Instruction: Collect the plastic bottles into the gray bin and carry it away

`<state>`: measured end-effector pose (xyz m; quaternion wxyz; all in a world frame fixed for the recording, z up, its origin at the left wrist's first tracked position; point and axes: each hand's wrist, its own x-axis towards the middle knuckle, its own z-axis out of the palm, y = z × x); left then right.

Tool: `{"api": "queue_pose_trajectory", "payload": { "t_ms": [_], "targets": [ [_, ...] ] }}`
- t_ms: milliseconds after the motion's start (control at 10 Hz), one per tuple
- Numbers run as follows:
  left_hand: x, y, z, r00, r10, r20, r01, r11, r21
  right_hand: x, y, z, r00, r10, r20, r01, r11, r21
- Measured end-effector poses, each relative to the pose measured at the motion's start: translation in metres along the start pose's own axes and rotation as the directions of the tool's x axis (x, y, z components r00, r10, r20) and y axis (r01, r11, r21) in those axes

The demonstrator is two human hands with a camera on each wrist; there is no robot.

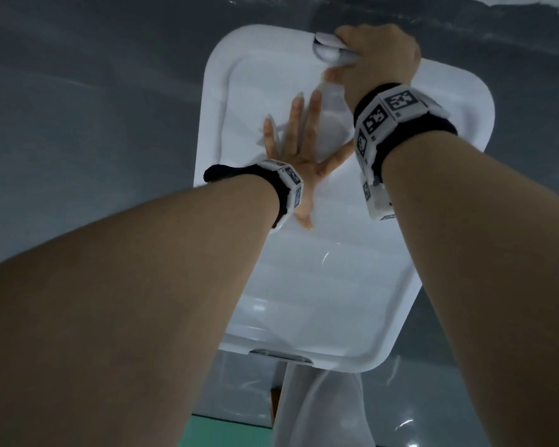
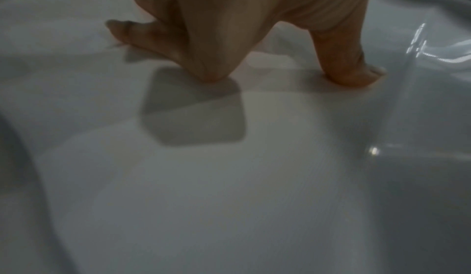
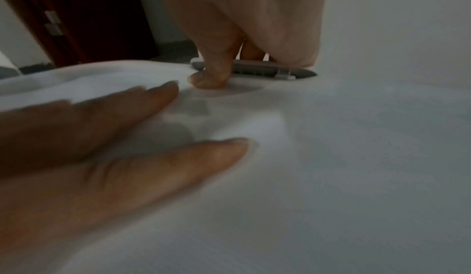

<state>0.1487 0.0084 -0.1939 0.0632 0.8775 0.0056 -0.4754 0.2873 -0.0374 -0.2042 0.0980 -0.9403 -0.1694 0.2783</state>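
Observation:
The bin is closed by a pale grey-white lid [image 1: 320, 269] that fills the middle of the head view. My left hand [image 1: 299, 137] lies flat on the far half of the lid with straight, spread fingers and holds nothing; the left wrist view shows its fingers [image 2: 158, 34] and thumb [image 2: 351, 73] pressing on the lid [image 2: 229, 177]. My right hand [image 1: 378, 56] is at the lid's far edge, its fingers curled round the grey latch [image 1: 329, 46]. The right wrist view shows that latch [image 3: 293, 72] under my right hand [image 3: 254, 26]. No bottles show clearly.
A second latch [image 1: 281, 354] sits on the lid's near edge. A dark grey surface [image 1: 94, 108] surrounds the bin. White cloth [image 1: 320, 408] and green floor [image 1: 223, 433] lie below the near edge. A dark door [image 3: 89, 16] stands beyond the bin.

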Motion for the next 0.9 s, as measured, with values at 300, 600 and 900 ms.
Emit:
{"api": "queue_pose_trajectory", "payload": {
  "t_ms": [300,600,900],
  "targets": [
    [-0.001,0.0,0.002,1.0,0.021,0.001,-0.021,1.0,0.003,-0.015,0.004,0.008,0.996,-0.085,0.005,0.085,0.985,-0.15],
    [-0.019,0.01,0.003,0.996,-0.013,-0.093,0.013,1.0,0.003,-0.133,0.013,0.024,0.99,0.144,-0.012,-0.137,0.962,0.238],
    [-0.087,0.006,0.019,0.986,-0.163,-0.032,0.147,0.947,-0.285,-0.226,0.023,0.021,0.891,0.353,0.286,-0.425,0.87,0.249]
  ]
}}
